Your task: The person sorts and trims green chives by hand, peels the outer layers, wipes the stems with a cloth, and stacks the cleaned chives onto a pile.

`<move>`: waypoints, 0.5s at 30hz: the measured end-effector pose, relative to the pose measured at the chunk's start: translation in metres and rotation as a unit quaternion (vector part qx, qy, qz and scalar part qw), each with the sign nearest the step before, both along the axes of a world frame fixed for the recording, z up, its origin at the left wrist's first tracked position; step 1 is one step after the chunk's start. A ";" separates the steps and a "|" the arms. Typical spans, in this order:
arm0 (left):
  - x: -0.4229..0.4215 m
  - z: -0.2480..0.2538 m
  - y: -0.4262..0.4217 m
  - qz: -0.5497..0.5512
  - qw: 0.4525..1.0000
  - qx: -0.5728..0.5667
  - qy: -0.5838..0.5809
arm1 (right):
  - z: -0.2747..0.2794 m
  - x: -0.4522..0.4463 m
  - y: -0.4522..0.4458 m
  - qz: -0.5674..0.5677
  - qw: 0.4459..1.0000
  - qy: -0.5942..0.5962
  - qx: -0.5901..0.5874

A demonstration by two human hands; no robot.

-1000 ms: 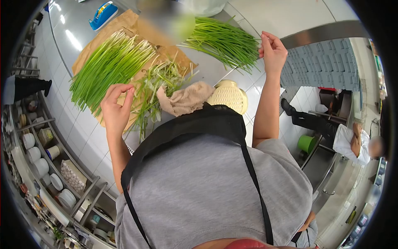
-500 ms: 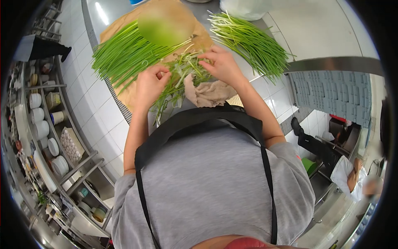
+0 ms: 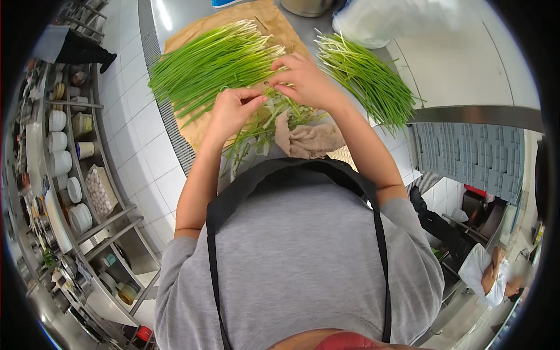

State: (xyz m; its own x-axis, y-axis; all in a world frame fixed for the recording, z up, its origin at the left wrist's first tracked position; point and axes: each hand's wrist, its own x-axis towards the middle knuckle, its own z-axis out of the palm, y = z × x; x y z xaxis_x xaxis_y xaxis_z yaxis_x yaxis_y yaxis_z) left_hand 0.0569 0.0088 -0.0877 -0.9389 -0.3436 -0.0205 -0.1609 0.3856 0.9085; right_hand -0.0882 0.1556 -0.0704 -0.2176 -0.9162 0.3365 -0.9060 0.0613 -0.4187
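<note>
Left hand (image 3: 232,112) and right hand (image 3: 308,83) nearly meet above limp green trimmings (image 3: 269,116), their grips unclear; long green stalks (image 3: 373,81) overhang the grey metal desk (image 3: 188,13)'s edge.

Creased, matt brown paper (image 3: 291,35) under smooth, faintly shiny white-ended green stalks (image 3: 216,67) at eleven o'clock; glossy metal countertop (image 3: 182,14). One o'clock: thin, shiny translucent plastic bag (image 3: 367,23). Twelve: rough, matt, wrinkled beige cloth (image 3: 312,140), polished metal pot (image 3: 306,6).
</note>
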 end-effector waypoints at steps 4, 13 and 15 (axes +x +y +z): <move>-0.001 0.009 0.004 -0.006 0.999 0.033 -0.018 | 0.019 0.013 0.003 0.037 0.999 0.000 -0.022; 0.016 0.020 -0.010 0.007 1.000 0.020 -0.011 | 0.013 -0.020 0.037 -0.074 0.993 0.089 0.026; 0.017 0.017 -0.015 0.007 0.999 0.037 -0.016 | 0.010 -0.021 0.041 -0.065 0.998 0.018 -0.018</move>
